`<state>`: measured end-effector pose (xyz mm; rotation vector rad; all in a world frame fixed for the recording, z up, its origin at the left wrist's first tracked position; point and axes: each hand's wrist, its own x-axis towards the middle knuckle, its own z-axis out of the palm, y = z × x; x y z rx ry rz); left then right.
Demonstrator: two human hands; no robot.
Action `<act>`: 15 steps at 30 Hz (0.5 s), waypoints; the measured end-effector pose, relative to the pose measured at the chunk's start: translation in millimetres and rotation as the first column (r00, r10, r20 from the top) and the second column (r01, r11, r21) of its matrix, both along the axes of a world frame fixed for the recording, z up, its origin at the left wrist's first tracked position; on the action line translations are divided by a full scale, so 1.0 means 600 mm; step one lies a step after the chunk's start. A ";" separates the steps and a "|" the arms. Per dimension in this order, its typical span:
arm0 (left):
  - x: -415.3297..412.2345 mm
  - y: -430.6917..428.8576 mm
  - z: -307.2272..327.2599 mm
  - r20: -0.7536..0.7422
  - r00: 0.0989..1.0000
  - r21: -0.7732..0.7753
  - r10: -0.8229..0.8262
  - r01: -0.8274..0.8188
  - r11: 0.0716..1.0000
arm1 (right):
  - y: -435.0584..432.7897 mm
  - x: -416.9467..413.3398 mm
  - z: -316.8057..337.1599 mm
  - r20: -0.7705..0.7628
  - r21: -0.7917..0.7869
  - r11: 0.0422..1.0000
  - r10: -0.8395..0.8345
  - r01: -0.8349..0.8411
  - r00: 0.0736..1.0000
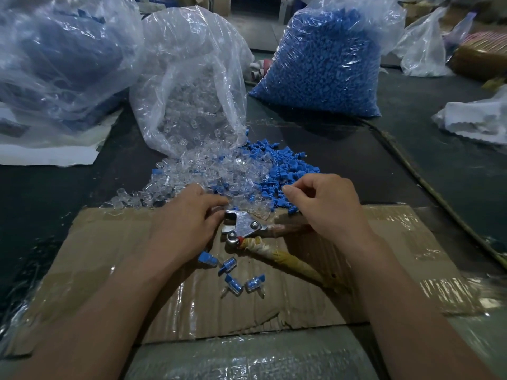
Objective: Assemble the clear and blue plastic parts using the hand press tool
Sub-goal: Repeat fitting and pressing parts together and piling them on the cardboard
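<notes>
Far left on the bench (49, 204): a big clear bag of dark blue contents (55, 56), slumped on a white sheet (46, 154).

Next to it, lying open-mouthed toward the viewer: a clear bag (189, 86) of clear parts (192, 174), spilling into a loose heap against the far edge of a taped cardboard sheet (109, 256).

Left hand (189, 215) at the near edge of that heap, fingers (219, 200) bent and reaching to the metal head of the hand press tool (242, 227); cannot tell whether clamped on anything.

Tool lying on the cardboard between the two hands, yellow-wrapped handle (290, 263) angled toward the lower right, brown-wrapped handle (288, 224) running right under the other hand.

Just below the tool head, on the cardboard: four assembled pieces (233, 272), blue caps in clear bodies, scattered close together.

Mixed into the right side of the heap: loose blue parts (285, 165).

Behind them, upright: a full bag of blue parts (326, 64).

Right hand (326, 204) over the brown handle, fingers curled inward with thumb and forefinger close together; hidden whether gripping the handle or a part.

Far right: more crumpled clear bags (428, 50) and a white plastic wad (477, 116).
</notes>
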<state>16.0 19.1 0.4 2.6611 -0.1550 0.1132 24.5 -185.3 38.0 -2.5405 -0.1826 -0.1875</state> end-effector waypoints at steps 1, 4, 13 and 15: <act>0.000 0.001 -0.001 0.000 1.000 0.000 0.001 -0.001 1.000 | 0.000 0.000 0.000 -0.008 0.001 1.000 -0.002 0.002 1.000; -0.002 0.000 -0.002 0.040 0.999 -0.053 0.015 -0.012 0.999 | 0.002 0.000 -0.001 -0.028 0.000 1.000 -0.006 0.006 1.000; -0.011 -0.001 0.011 0.144 0.979 -0.260 0.146 -0.105 0.960 | -0.006 0.011 -0.008 -0.053 -0.022 0.999 -0.037 0.035 0.998; -0.015 -0.004 0.015 0.144 0.970 -0.329 0.198 -0.141 0.934 | -0.014 0.015 -0.007 -0.091 -0.040 0.999 -0.040 0.037 0.995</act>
